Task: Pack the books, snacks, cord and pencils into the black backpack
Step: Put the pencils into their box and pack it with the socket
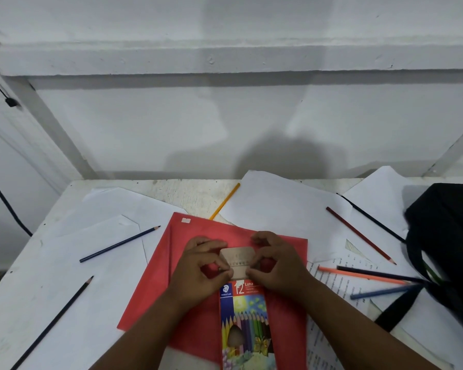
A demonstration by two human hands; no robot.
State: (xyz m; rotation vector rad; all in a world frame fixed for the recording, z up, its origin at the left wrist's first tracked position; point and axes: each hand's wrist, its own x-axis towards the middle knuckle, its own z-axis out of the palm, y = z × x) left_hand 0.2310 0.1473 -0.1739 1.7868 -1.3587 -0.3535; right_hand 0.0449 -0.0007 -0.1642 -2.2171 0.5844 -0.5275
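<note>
Both hands work at the far end of the colourful cardboard pencil box (245, 324). The fingers and thumb of the left hand (198, 271) pinch the left edge of its plain brown cardboard end flap (238, 261), and the right hand (274, 265) pinches the right edge of the same flap, so the flap is held between the two hands, folded up away from the printed face. The box's long axis runs straight away from the person, mouth at the far end, right under the fingertips. Whether any pencils are inside cannot be told; the printed front hides the contents.

The box lies on a flat red paper folder (198, 236), which rests on loose white sheets spread over the white table (171, 190).

The loose coloured pencils lie scattered to either side. To the left are a dark blue pencil (119, 244) and a black pencil (52, 323), nearer the left hand. A yellow pencil (225, 201) lies beyond the folder. To the right are a red pencil (360, 235), an orange pencil (361, 275) and a lighter blue pencil (382, 292), nearer the right hand.

The black fabric backpack (447, 236) stands at the right edge, well apart from the box; its inside is not visible. I judge the opened box is meant to take the pencils first.
</note>
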